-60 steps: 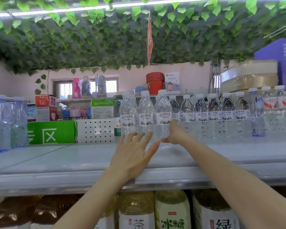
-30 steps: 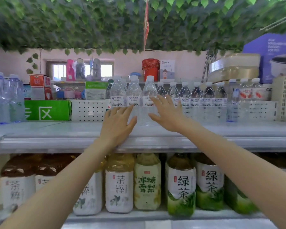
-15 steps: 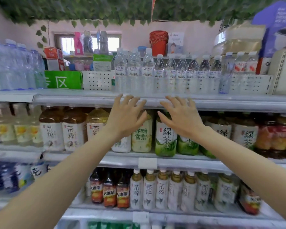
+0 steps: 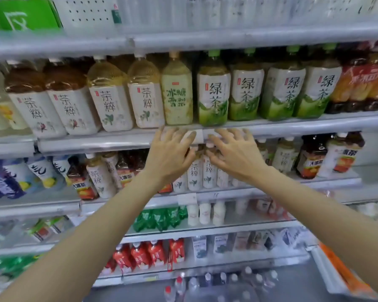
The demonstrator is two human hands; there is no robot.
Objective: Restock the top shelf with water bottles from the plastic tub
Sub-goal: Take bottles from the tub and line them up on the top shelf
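Hands first: my left hand (image 4: 170, 155) and right hand (image 4: 234, 153) are both spread wide with the fingers apart. They hold nothing and sit side by side before the edge of the tea shelf (image 4: 96, 140). Tea bottles (image 4: 213, 94) stand in a row just above my fingertips. Far up, the top shelf (image 4: 183, 39) carries a blurred row of water bottles (image 4: 205, 12), with a green box (image 4: 20, 16) to their left. Near me, low in the middle, capped bottles (image 4: 216, 282) stand crowded together; whether a tub holds them I cannot tell.
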